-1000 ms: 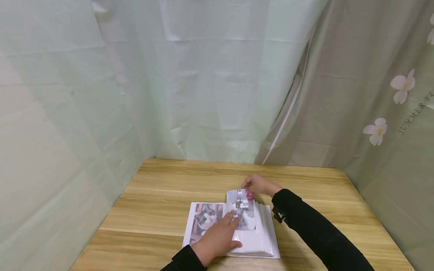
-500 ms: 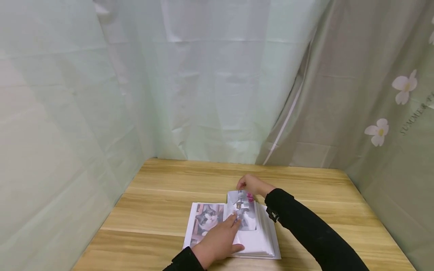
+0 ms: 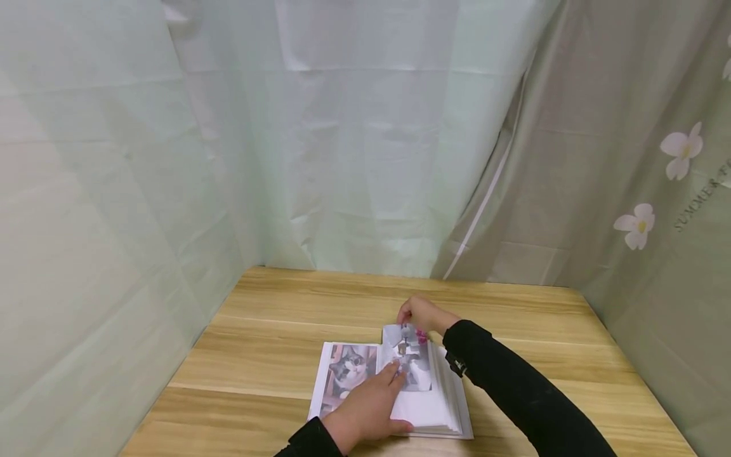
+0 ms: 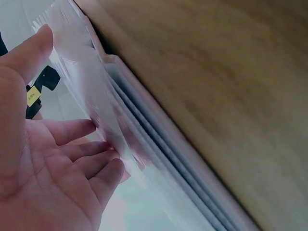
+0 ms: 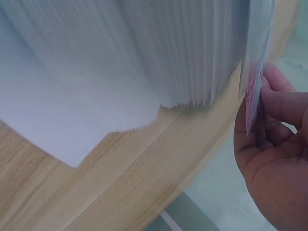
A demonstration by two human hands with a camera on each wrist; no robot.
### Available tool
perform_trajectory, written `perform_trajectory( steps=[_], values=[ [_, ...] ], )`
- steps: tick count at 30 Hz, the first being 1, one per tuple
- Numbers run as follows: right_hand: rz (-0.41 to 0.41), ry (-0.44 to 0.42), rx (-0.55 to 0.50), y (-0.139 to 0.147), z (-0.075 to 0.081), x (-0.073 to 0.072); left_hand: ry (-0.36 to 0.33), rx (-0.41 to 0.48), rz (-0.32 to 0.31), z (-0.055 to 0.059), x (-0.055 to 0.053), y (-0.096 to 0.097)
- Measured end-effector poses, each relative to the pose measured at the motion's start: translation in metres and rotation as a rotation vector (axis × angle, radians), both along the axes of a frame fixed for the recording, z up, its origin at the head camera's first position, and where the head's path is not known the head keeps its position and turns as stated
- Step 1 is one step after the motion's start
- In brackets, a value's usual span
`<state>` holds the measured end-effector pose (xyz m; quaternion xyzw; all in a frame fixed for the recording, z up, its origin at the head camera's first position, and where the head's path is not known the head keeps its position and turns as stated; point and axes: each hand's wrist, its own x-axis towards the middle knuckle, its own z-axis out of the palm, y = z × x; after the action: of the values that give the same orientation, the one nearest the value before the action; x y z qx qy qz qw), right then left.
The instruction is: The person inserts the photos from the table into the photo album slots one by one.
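Observation:
A white photo album [image 3: 422,412] lies spread on the table, its thick stack of pages on the right. On its right page a photo [image 3: 421,377] with a pink patch sticks out past the top edge. My right hand [image 3: 425,314] pinches that photo's upper edge between thumb and fingers; the right wrist view shows the photo [image 5: 252,106] edge-on in the grip. My left hand [image 3: 368,403] rests with extended fingers across the album's middle, fingertips over the photo's lower left. In the left wrist view its fingertips [image 4: 113,159] touch the clear page surface.
A cat photo [image 3: 348,368] fills the album's left page, partly covered by my left hand. The wooden table [image 3: 257,355] extends around the album. Pale curtains [image 3: 365,158] hang behind and at both sides.
My right hand has shifted slightly left along the photo's top edge. The photo sits slightly lower on the page. My left hand has stayed nearly in place.

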<state>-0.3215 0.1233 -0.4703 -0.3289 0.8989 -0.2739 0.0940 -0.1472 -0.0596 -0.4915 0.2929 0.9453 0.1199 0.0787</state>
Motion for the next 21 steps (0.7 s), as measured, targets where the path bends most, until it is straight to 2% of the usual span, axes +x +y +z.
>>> perform_trajectory(
  steps=[5,9,17,21],
  values=[
    [0.031,-0.036,-0.020,0.001,-0.005,-0.003,0.012,0.014,-0.005,0.000,0.000,-0.001],
    [-0.009,-0.080,0.015,-0.003,-0.001,0.003,0.000,0.024,-0.002,-0.001,0.000,0.000],
    [-0.001,-0.049,0.074,-0.007,0.001,0.008,-0.014,0.027,-0.011,-0.003,-0.001,-0.001],
    [-0.011,-0.101,0.097,-0.008,0.004,0.009,-0.005,0.029,-0.014,-0.003,-0.001,-0.001]
  ],
)
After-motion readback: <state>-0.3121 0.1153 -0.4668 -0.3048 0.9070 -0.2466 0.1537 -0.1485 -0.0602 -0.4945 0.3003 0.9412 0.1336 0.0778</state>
